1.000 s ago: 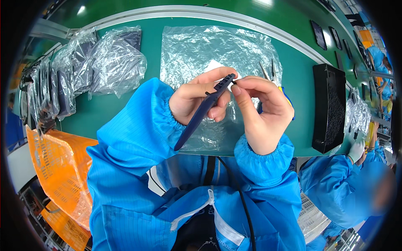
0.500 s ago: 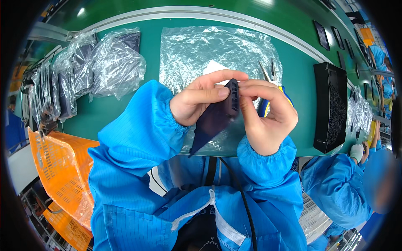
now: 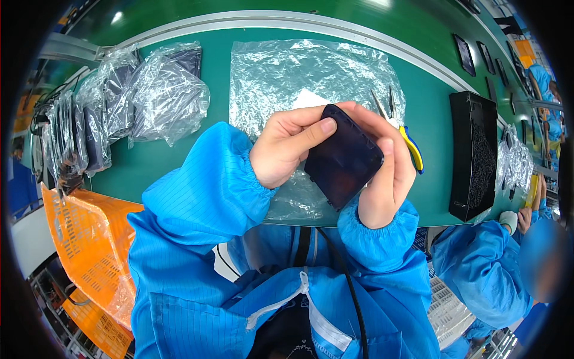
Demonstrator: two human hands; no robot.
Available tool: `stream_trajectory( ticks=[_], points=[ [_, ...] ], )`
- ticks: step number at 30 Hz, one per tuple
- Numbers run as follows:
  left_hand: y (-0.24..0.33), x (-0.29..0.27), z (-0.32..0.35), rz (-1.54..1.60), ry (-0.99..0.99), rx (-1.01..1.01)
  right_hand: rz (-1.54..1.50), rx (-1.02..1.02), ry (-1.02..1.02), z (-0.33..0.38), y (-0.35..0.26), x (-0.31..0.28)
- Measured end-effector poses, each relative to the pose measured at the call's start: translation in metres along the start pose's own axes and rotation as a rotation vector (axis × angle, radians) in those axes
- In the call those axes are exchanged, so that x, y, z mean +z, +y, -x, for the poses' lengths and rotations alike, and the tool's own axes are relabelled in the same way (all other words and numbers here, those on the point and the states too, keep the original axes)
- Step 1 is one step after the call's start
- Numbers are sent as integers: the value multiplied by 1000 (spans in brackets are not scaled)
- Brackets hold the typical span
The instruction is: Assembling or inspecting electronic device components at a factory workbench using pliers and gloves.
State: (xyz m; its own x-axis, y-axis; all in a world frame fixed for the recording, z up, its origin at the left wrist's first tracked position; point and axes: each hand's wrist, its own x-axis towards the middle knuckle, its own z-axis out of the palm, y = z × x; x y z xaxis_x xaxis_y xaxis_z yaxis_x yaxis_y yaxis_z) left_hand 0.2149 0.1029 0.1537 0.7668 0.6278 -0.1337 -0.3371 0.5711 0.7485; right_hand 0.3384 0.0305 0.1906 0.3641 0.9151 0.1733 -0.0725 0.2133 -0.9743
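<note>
Right now both my left hand (image 3: 287, 149) and right hand (image 3: 385, 173) pinch the dark plastic cover (image 3: 342, 158) mid-frame by its edges, so a slack grip could drop it onto the green table (image 3: 179, 161).

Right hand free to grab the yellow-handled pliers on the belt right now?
Probably not as is: the right hand and left hand both grip the dark flat panel. The pliers lie close behind it, unobstructed, once it lets go.

Left hand (image 3: 287, 146) and right hand (image 3: 385, 173) raised together, fingers curled, gripping.
</note>
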Motion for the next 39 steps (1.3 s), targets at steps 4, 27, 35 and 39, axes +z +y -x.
stream_trajectory(
  ticks=[4,27,35,39],
  points=[
    [2,5,-1,195,80,36,245,-138,20,0,2,-4],
    [4,11,-7,-74,236,246,1354,-49,212,5,-8,-31],
    [-3,6,-11,-64,186,266,1479,78,148,20,-4,-64],
    [-3,9,-11,54,203,256,1362,2,246,12,0,-67]
  ],
)
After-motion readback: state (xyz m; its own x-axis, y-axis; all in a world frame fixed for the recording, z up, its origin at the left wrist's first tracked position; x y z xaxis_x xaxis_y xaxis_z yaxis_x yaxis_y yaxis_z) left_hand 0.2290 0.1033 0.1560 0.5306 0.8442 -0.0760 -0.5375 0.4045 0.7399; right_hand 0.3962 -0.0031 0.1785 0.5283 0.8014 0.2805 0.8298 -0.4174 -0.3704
